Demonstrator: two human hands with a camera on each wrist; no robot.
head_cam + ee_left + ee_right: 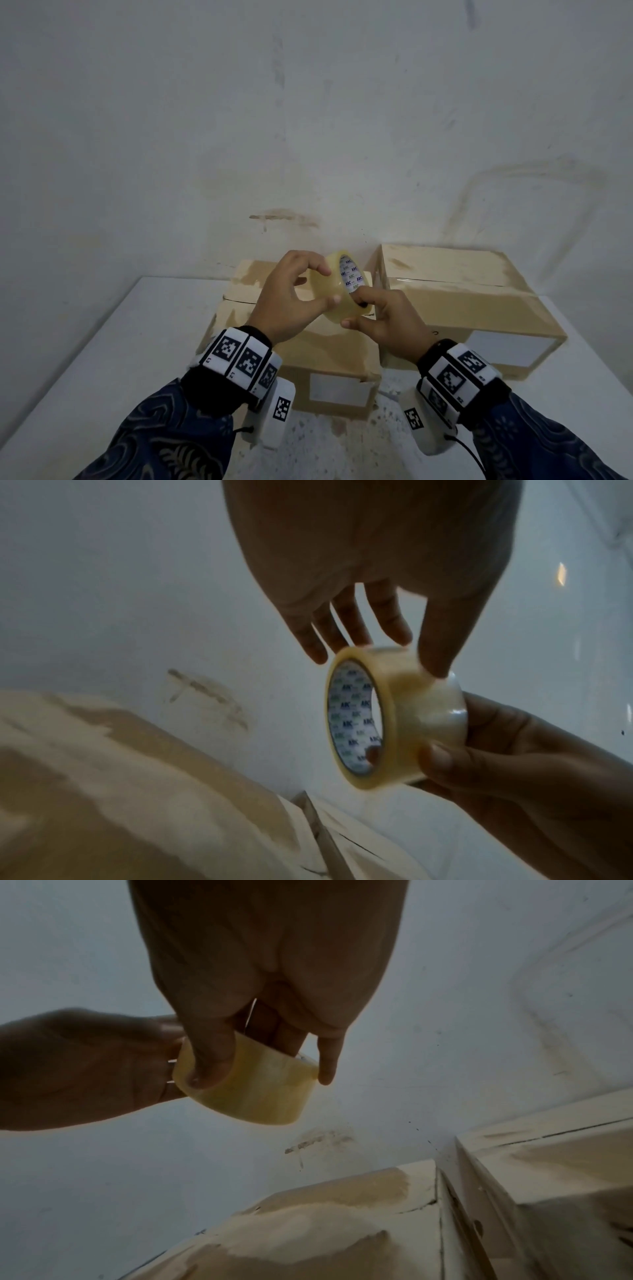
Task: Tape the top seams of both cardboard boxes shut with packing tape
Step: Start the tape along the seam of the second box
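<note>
1. Right grip (387, 320): clasped on the roll of packing tape (337, 286), thumb on the outer band and at least one finger hooked through the printed core, holding the roll on edge in the air.
2. Left grip (286, 294): fingers loosely spread, with fingertips (433, 666) resting on the roll's outer band; judging by this, it is feeling for the loose tape end. No free strip of tape can be made out.
3. Directly below both grips sits the left cardboard box (291, 346); its top seam shows as a dark line toward the far left edge, with no tape visible on it.
4. To the right of the grips and just beside the first box stands the right cardboard box (472, 308). A glossy streak lies along its seam, but whether that is tape I cannot tell.
5. Both boxes rest on the white worktop (102, 342).
6. Progress, as I judge it: early. The tape end has yet to be pulled, and at least the left seam remains to be sealed.
</note>
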